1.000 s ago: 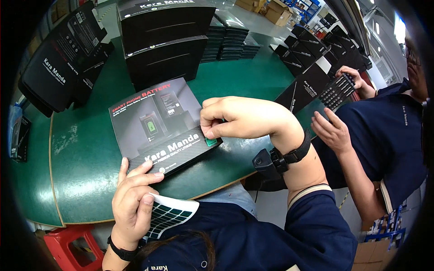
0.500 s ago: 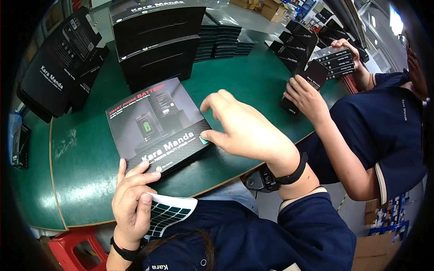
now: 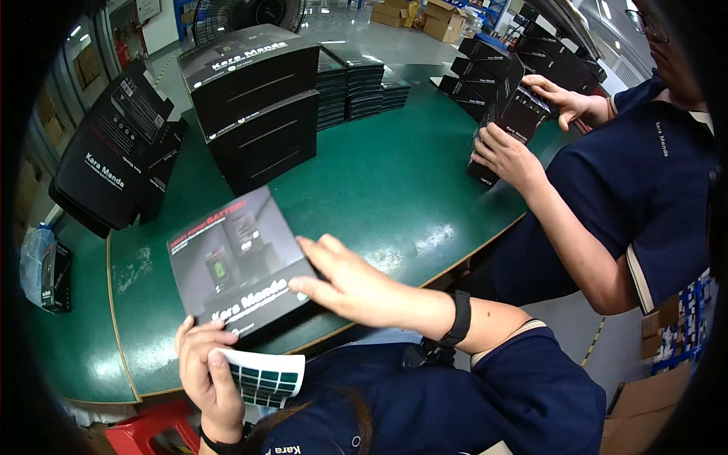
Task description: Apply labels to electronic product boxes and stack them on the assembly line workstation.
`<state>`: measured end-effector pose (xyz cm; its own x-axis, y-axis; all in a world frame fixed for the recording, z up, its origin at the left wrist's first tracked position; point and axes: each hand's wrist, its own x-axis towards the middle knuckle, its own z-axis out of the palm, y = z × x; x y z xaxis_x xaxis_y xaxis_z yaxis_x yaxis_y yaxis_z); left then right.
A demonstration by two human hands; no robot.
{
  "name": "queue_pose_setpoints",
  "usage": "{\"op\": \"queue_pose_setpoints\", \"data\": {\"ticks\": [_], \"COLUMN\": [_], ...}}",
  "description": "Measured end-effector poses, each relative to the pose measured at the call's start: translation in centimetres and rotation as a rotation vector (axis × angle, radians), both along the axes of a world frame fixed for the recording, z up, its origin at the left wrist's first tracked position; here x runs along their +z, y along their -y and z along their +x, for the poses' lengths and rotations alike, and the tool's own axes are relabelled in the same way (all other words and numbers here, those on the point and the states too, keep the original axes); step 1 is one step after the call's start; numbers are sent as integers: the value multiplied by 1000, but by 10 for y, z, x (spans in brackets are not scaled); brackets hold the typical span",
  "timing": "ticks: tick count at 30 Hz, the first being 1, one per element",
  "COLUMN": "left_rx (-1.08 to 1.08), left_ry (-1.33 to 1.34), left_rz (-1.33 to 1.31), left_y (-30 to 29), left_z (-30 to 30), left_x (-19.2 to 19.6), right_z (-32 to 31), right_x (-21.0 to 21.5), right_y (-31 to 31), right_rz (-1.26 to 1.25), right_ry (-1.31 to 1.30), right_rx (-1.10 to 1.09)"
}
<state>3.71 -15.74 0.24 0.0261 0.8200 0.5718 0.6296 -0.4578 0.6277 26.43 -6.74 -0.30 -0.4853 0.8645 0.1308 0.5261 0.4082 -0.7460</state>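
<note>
A black battery box (image 3: 227, 277), printed with pictures of phone batteries, is at the table's near edge, slightly blurred. My left hand (image 3: 206, 371) pinches a curled white sheet of dark green stickers (image 3: 265, 378) under its thumb, while its fingertips touch the box's near left corner. At the box's right side, my right hand (image 3: 345, 284) has its thumb on the top face and its fingers along the edge. A small green sticker (image 3: 302, 296) shows beside that thumb, near the box's right corner. The box's underside is hidden.
Two stacked black boxes (image 3: 262, 140) stand behind, beside piles of thin black packs (image 3: 364, 87). An unfolded black carton (image 3: 106, 155) is at left. On the right, a co-worker's hands (image 3: 516, 159) handle a black box (image 3: 523, 114). A red stool (image 3: 152, 432) sits below the table.
My right hand has come from hovering over the box's right corner to holding its right side. The box appears lower in view, partly from the view shifting. The co-worker's packs are now at their box.
</note>
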Motion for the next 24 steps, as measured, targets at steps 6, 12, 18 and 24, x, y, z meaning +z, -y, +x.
{"op": "queue_pose_setpoints", "data": {"ticks": [6,12,18,24], "left_rx": [523,826,444,-281], "left_ry": [-97,-53,620,735], "left_rz": [72,158,146,-156], "left_y": [40,29,5,-71], "left_z": [-71,-228,-243,-107], "left_x": [-20,-41,25,65], "right_z": [-117,-153,-51,-14], "right_x": [-1,31,114,102], "right_y": [0,-36,-163,-194], "right_rz": [-300,282,1008,-127], "right_ry": [-154,-323,-488,-908], "right_rx": [390,660,-344,-247]}}
